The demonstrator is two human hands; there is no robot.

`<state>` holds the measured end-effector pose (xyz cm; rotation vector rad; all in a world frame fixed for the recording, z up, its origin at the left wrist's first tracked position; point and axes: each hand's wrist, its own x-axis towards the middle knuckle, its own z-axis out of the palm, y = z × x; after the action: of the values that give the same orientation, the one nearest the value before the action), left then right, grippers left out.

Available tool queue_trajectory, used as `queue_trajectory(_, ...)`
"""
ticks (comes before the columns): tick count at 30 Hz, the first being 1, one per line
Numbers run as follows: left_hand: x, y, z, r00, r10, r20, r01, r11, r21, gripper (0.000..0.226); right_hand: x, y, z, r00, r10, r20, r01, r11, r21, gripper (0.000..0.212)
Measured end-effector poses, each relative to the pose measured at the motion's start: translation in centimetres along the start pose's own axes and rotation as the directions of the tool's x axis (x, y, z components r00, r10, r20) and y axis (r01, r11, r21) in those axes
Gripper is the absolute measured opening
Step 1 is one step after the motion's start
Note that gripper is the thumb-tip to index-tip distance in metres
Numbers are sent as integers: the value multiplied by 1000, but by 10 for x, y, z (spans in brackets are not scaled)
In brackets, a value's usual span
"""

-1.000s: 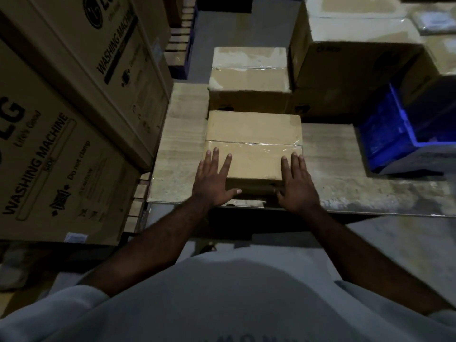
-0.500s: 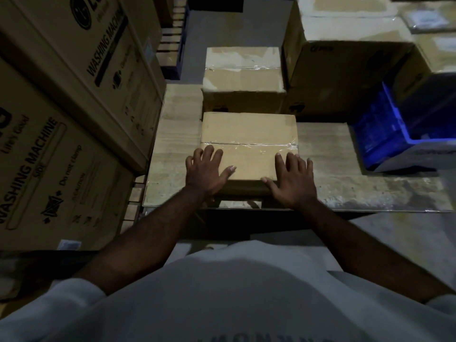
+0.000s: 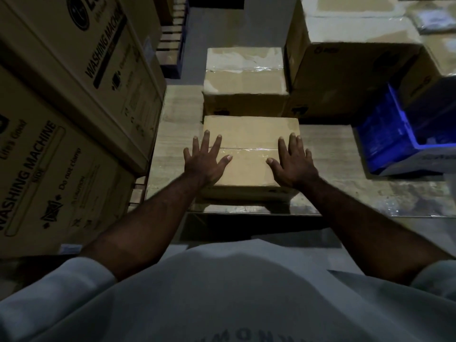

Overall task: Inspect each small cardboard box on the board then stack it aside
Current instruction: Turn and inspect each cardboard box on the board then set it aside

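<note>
Head view: our left hand (image 3: pixel 203 161) and right hand (image 3: pixel 293 162) lie flat, fingers spread, on the small cardboard box (image 3: pixel 249 156) between them; we should slide palms outward, gripping both sides evenly.

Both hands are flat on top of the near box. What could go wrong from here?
1. The left hand and right hand lie open on the taped top of the near box, gripping nothing; lifted like this, it may slip.
2. The box sits close to the near edge of the board; a pull towards the body might tip it off.
3. The scene is dim, so damage on its sides may be missed.
</note>
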<state>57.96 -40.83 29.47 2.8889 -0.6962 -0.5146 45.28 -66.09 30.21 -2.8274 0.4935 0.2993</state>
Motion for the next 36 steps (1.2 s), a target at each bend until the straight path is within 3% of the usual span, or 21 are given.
queue_trajectory(12,1,-3,19,994,3,-111,-14,994,-106,76,2,7,19,992,-15,-122,24,997,70,79)
queue_trajectory(22,-8,-10,29,969,9,-246,-94,938,-335,65,-1,3,19,991,38,-129,-25,994,105,79)
queue_trajectory(29,-43,-15,35,995,-71,-76,35,916,-400,72,-5,-5,17,989,100,-108,-96,995,40,78)
queue_trajectory(36,-56,-23,31,997,-65,43,78,881,-466,100,-27,-16,17,957,275,-93,-242,934,264,71)
